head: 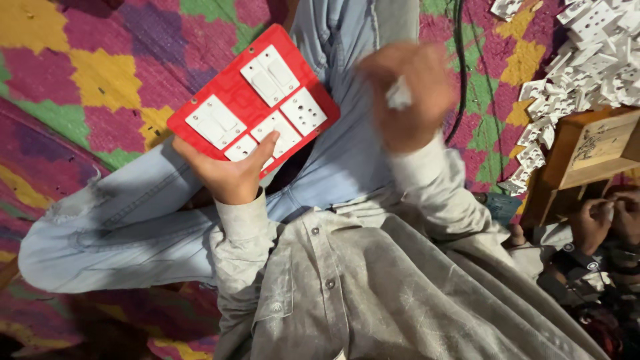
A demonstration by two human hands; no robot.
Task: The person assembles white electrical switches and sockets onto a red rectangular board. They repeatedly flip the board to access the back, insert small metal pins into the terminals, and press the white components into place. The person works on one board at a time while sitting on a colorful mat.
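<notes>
I hold a flat red plastic switch plate [257, 100], rectangular with rounded corners, tilted above my lap over my left thigh. White switch and socket modules sit in its openings: a pair of rocker switches at the upper edge, a wide rocker at the left end, a socket face with round holes at the right, and more white pieces near my thumb. My left hand [230, 175] grips the plate from its lower edge, the thumb pressed flat across one white module and the other fingers curled underneath, out of sight.

My right hand [407, 93] is raised beside the plate, just apart from its right corner, and it is blurred. Its fingers are bunched together around a small white plastic piece [399, 95]; the blur hides how exactly they pinch it.

Under both hands lie my pale blue jeans [133, 227], legs folded, and below them the front of my dusty grey buttoned shirt [347, 287], cuffs reaching my wrists.

Around me spreads a patchwork cloth [87, 73] in magenta, yellow and green. To my right, on that cloth, a heap of loose white plastic switch parts [587, 60] spills toward a brown wooden box [587, 160]. A black cable [460, 60] runs down the cloth near my right hand. At the far right edge another person's hands [610, 220] are close together below the box.
</notes>
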